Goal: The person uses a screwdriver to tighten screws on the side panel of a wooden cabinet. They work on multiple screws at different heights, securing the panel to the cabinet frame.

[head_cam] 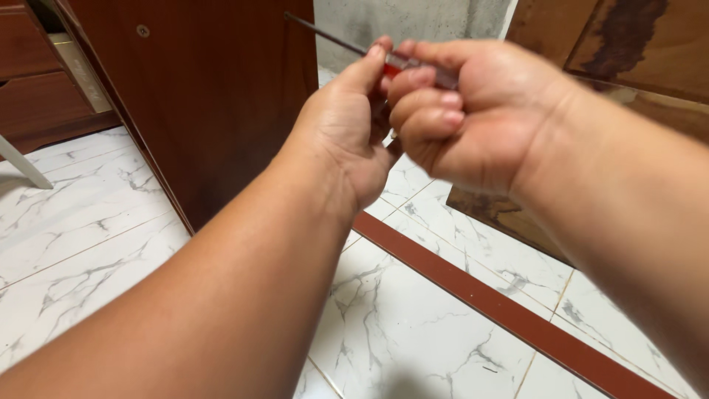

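Note:
A screwdriver (332,38) with a thin dark shaft and a red handle is held up in front of me, its tip pointing up and to the left. My right hand (473,111) is closed in a fist around the handle. My left hand (347,125) presses against it from the left, thumb raised onto the shaft where it meets the handle. Most of the handle is hidden inside the fingers. Both forearms reach in from the bottom of the view.
A dark brown wooden cabinet panel (214,96) stands upright behind my hands. A long narrow brown strip (509,314) lies on the white marble-patterned floor tiles (88,222). A worn wooden board (628,44) leans at the right. Drawers (37,81) sit at far left.

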